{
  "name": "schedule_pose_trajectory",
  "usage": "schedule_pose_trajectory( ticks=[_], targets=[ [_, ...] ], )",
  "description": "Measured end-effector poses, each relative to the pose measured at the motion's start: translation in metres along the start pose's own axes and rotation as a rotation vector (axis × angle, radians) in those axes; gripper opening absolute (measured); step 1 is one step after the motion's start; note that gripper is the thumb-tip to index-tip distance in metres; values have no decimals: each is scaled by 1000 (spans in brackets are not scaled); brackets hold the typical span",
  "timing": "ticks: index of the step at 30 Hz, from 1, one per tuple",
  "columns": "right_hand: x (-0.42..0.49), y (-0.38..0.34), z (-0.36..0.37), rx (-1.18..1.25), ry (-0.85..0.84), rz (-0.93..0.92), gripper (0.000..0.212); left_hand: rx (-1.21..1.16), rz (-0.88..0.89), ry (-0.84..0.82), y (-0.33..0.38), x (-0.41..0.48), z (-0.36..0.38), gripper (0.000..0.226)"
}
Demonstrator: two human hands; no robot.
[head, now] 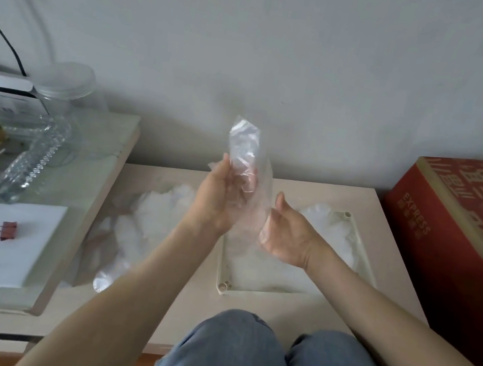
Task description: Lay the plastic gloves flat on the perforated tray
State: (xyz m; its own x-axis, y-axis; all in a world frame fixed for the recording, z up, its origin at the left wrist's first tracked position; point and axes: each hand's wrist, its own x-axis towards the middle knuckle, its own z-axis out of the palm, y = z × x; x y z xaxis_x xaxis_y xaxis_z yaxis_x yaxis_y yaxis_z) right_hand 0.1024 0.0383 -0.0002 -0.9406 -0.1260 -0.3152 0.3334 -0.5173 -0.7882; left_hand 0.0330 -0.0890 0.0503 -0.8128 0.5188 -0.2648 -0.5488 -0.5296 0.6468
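Progress is sitting near the middle: several laid gloves (320,217) are lying in the perforated tray (222,287) beneath the right hand (286,234), while a heap of gloves (148,225) is waiting below and outside the left hand (218,201). Between both hands one glove (246,152) is standing upright, not yet on the tray. The left hand is curling its fingers round the glove's middle; the right hand is cupping the lower end, thumb up, though whether it is pinching I cannot tell. The glove is thin, clear, crinkled film, catching light. The tray is looking rigid, cream, rectangular, with round corner posts; gloves are hiding its holes.
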Motion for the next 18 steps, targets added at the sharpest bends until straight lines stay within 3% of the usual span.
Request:
schedule_pose_trajectory(
  ticks=[3,6,8,10,12,13,18],
  targets=[
    [-3,0,-12,68,-10,-58,37,45,-29,-16,-14,5,-8,40],
    [-5,-8,-28,31,175,-100,6,-62,-99,-17,-12,11,-26,23],
    [-14,-15,-43,-75,248,-78,12,-27,-184,5,-11,15,-38,31],
    [-25,-21,-55,-242,291,-40,25,177,-286,-19,-14,20,-47,52],
    [-28,-24,-70,-415,324,-5,20,465,-361,-78,-17,23,-51,58],
    [-31,-26,-74,-475,336,6,13,591,-376,-106,-21,23,-49,53],
    [-39,-31,-92,-765,323,90,22,916,-273,-63,-51,30,-40,10]
  ],
)
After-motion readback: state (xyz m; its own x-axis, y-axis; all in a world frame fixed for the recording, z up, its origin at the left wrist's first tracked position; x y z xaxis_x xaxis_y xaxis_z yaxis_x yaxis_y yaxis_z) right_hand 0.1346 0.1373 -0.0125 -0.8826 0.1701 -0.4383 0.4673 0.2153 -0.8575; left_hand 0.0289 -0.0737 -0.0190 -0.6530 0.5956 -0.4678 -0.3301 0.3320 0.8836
